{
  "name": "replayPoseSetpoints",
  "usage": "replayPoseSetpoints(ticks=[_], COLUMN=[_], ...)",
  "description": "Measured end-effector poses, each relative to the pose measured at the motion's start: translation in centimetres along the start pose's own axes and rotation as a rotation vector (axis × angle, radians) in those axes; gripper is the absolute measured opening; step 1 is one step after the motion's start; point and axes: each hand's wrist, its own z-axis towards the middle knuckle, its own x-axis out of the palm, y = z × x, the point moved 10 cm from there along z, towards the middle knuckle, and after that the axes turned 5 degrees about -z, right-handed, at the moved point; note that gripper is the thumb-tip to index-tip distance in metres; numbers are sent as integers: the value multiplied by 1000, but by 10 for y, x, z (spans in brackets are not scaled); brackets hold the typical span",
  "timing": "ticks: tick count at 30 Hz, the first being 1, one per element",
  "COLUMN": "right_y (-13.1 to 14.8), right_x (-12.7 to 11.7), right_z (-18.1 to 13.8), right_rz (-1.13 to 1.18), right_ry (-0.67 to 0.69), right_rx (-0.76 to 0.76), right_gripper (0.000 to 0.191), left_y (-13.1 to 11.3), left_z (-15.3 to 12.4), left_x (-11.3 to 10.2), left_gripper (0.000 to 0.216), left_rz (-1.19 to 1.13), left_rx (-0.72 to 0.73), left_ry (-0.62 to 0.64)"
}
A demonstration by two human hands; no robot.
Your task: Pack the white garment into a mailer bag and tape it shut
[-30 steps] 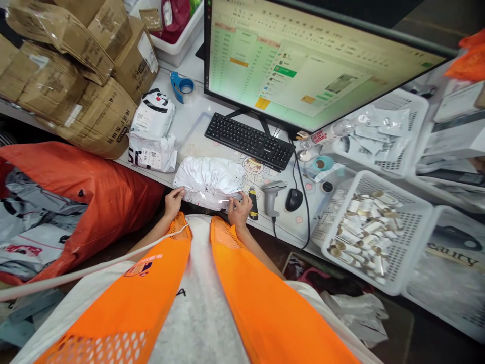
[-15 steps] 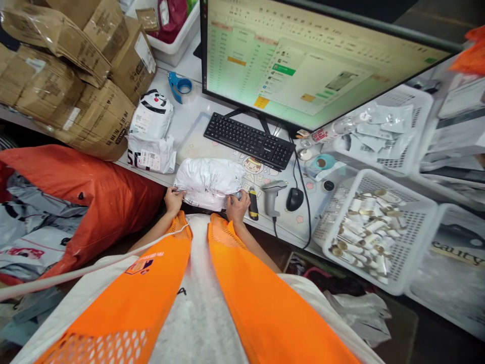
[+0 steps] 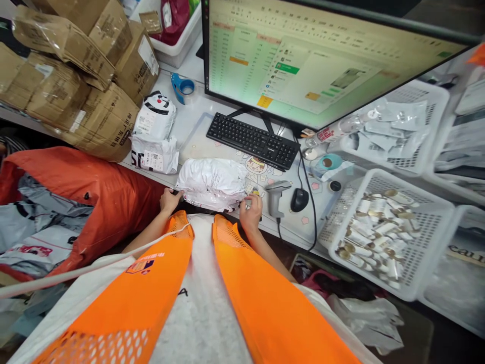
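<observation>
A plump white plastic mailer parcel (image 3: 212, 182) lies at the front edge of the desk, right before me. My left hand (image 3: 170, 200) is closed at its left end, fingertips pinching the near corner. Just off the parcel's right end, my right hand (image 3: 251, 211) has its fingers curled over a yellow and black utility knife (image 3: 256, 191). Most of the knife is hidden under that hand. A grey barcode scanner (image 3: 278, 194) stands to the right of it, with a black mouse (image 3: 299, 200) beyond.
Behind the parcel are a keyboard (image 3: 253, 141) and a monitor (image 3: 322, 60). Two wrapped parcels (image 3: 154, 154) and a blue tape dispenser (image 3: 182, 90) sit left, near stacked cartons (image 3: 102, 121). An orange sack (image 3: 125, 177) hangs below. A white basket (image 3: 428, 253) holds small rolls.
My right hand has left the parcel's right end and moved right onto the utility knife, covering it. My left hand stays at the parcel's left end. The view has shifted slightly.
</observation>
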Motion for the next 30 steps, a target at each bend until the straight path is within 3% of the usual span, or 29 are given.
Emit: replayPoseSetpoints(ticks=[3, 5, 8, 10, 12, 15, 22, 27, 30], right_y=[45, 80, 117, 122, 115, 91, 17, 9, 13], right_x=[17, 43, 93, 121, 139, 144, 109, 121, 124], right_z=[-13, -27, -47, -53, -54, -56, -59, -57, -50], right_rz=[120, 138, 43, -49, -131, -210, -330, -320, -323], right_ry=[173, 316, 513, 607, 661, 691, 651, 785, 853], right_rx=[-222, -391, -593, -639, -633, -606, -403, -403, -394], right_gripper=[24, 31, 46, 57, 65, 71, 76, 83, 92], left_y=[-3, -28, -81, -95, -96, -92, -76, -76, -81], left_z=[-9, -24, -63, -75, -67, -51, -40, -32, -38], left_x=[-16, -18, 14, 45, 69, 88, 100, 108, 97], left_gripper=[48, 46, 53, 61, 68, 73, 74, 74, 73], left_rz=[1, 14, 137, 259, 352, 414, 394, 362, 323], left_rx=[71, 315, 854, 1016, 1007, 964, 952, 892, 912], left_ry=[-51, -60, 80, 184, 236, 265, 322, 352, 339])
